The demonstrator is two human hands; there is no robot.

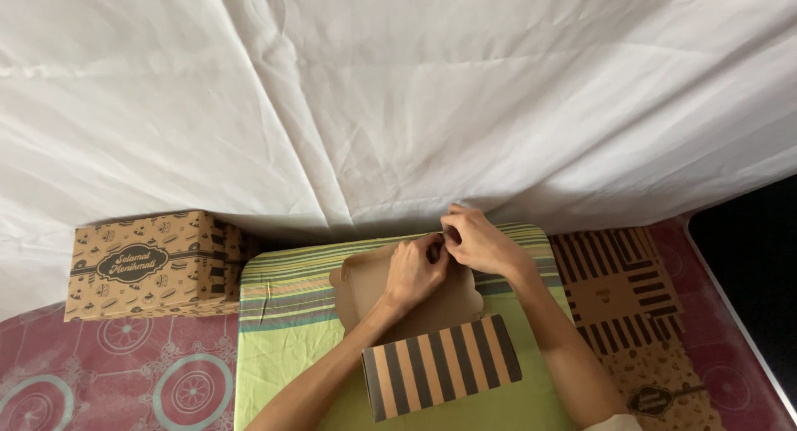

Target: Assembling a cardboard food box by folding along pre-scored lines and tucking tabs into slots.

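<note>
A brown cardboard box (415,315) sits half folded in the middle of a green striped cushion (282,331); the card is stiff and flat, plain brown inside, with dark and tan stripes on the near wall. The left hand (413,271) is curled and presses down on the far flap of the box; the right hand (475,242) is bent with its fingertips pinching the far edge of that flap, close to the cushion's far edge. The cushion cloth is soft, with thin lines of green, yellow and blue; it lies on a red mat (124,373) with round patterns. A crinkled white sheet (398,90) hangs behind it all. A finished closed box (149,263) stands past the cushion's left edge, with a dark oval label on the front. A pile of flat box sheets (627,315) lies past the right edge, striped and dotted with small drawings.
</note>
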